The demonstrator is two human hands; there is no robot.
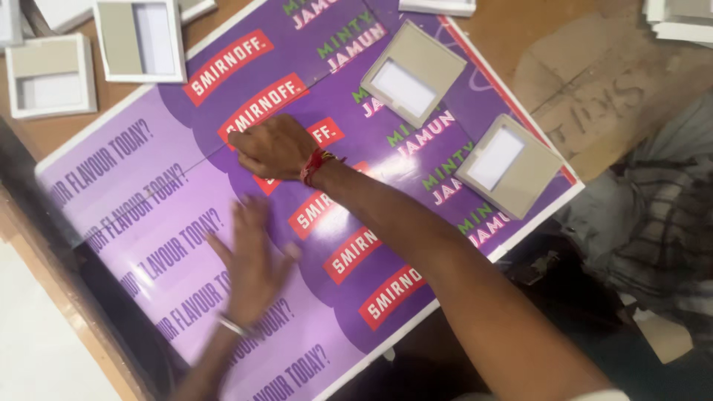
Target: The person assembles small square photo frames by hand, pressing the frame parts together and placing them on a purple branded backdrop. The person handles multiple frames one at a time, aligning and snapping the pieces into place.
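A large glossy purple printed sheet (171,223) lies across a brown table. My right hand (273,146), with a red thread at the wrist, rests on the sheet's middle by a thin seam line, fingers curled and holding nothing. My left hand (252,260), blurred and wearing a metal bangle, lies flat on the pale purple part with its fingers spread. Two grey card frames with white windows sit on the sheet's right side, one further away (413,72) and one nearer me (509,165).
Two white-edged card frames (50,75) (140,38) lie on the brown table (594,82) at the upper left. A stack of white cards (679,18) sits at the top right. Checked grey cloth (661,215) lies at the right edge.
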